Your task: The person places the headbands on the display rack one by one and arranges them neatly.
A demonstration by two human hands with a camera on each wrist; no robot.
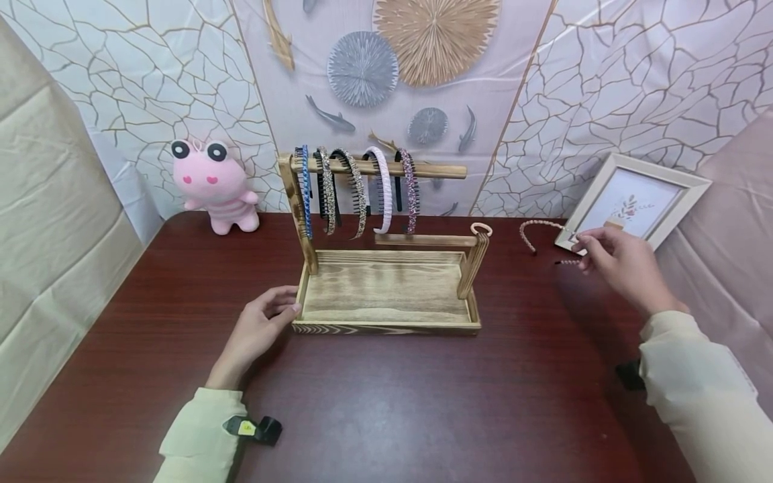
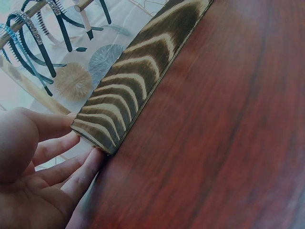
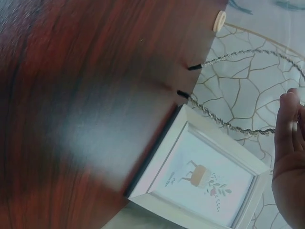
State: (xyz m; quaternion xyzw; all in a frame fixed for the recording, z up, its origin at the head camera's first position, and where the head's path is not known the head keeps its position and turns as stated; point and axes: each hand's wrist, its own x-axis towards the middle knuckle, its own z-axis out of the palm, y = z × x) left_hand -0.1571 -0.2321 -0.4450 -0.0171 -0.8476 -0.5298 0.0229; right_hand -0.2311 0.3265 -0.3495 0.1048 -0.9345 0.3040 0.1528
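My left hand (image 1: 260, 325) touches the left end of a wooden headband stand (image 1: 386, 329), thumb tip at the top edge and fingertips along the end wall. In the left wrist view, those fingers (image 2: 86, 171) lie fairly straight against the striped-grain tray. Over at the right, my right hand (image 1: 622, 265) pinches a thin twisted headband (image 1: 528, 231) by its curved middle. The right wrist view has this headband (image 3: 248, 51) with both dark-tipped ends pointing away from the hand. Several headbands (image 1: 386, 194), blue, glittery, white and purplish, hang on the stand's upper rail.
Behind my right hand, a cream picture frame (image 1: 688, 181) leans at the back right of the dark red table (image 1: 386, 402). A pink plush toy (image 1: 220, 191) stands at the back left. The stand's lower rail (image 1: 423, 239) ends near a wooden ring (image 1: 481, 229).
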